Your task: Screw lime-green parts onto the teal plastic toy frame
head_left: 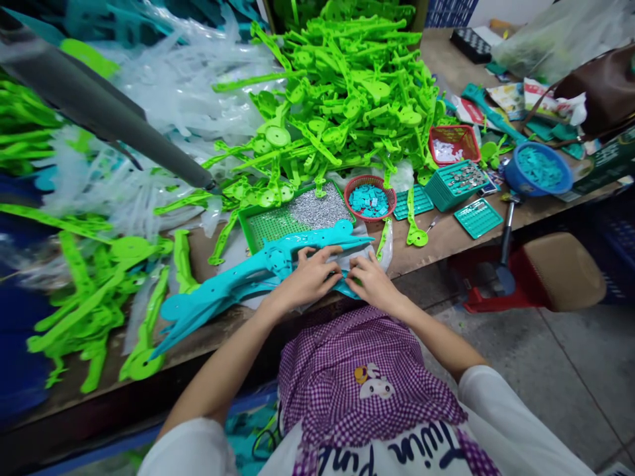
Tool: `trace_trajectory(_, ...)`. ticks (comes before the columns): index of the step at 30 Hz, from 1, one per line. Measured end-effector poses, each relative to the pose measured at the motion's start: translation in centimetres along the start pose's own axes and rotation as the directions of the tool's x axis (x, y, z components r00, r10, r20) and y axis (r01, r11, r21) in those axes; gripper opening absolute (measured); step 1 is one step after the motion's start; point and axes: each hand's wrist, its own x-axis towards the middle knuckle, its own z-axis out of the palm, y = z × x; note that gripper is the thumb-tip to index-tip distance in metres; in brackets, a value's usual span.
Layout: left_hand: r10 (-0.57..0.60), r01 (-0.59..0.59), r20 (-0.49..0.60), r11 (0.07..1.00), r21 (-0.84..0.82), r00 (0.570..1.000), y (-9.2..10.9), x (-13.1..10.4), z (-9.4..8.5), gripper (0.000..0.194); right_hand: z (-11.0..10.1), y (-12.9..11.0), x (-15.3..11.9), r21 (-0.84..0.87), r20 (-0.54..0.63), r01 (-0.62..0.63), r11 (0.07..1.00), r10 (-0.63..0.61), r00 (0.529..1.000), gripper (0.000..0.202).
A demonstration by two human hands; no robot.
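Observation:
A long turquoise plastic part (238,274) lies slantwise along the table's front edge, with more turquoise pieces beneath it. My left hand (315,274) is over its right part, the fingers bent and pinched on a turquoise piece near the edge. Just to the right, my right hand (370,277) has its fingers curled on the right end of the same turquoise piece. The fingertips of both hands nearly meet. Behind the hands stand a green tray (268,228) of small metal pieces and a red basket (391,198) of small turquoise pieces.
Green plastic parts (347,99) are heaped at the back, with more green parts (84,304) at the left. A dark grey bar (114,112) slants in from the upper left. Teal trays (454,185), a blue bowl (510,172) and a hammer (507,231) are on the right.

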Motion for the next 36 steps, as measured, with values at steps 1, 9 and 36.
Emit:
trace_trajectory(1,0.014,-0.014,0.002,1.0,-0.009,1.0,-0.2,0.1,0.0,0.022,0.0,0.0,0.0,0.002,0.002,-0.003,1.0,0.003,1.0,0.019)
trace_trajectory(9,0.037,-0.032,0.024,0.983,-0.181,0.999,-2.0,1.1,-0.5,0.014,0.0,0.1,-0.1,0.04,-0.014,-0.027,0.999,0.027,1.0,0.015)
trace_trajectory(36,0.305,-0.328,0.165,0.935,0.134,0.938,-2.5,0.4,-1.3,0.036,-0.2,-0.2,-0.1,-0.067,0.064,0.033,0.997,-0.029,0.998,0.015)
